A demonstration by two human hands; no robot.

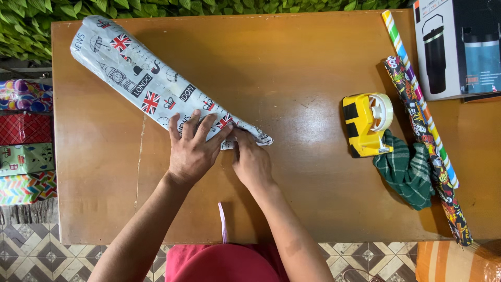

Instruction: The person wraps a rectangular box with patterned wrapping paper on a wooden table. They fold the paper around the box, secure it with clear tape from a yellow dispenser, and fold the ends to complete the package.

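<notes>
While L hand (192, 149) flattens wrapped parcel (151, 86), R hand (252, 162) pinches end.

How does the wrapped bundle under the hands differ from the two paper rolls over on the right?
The wrapped bundle is fat and pale grey with flag and landmark prints; the two paper rolls are thin, one striped, one dark with cartoon stickers. The bundle lies slanted at the table's left, pressed by the left hand and right hand; the rolls lie untouched at the right. Both are long printed gift paper.
</notes>
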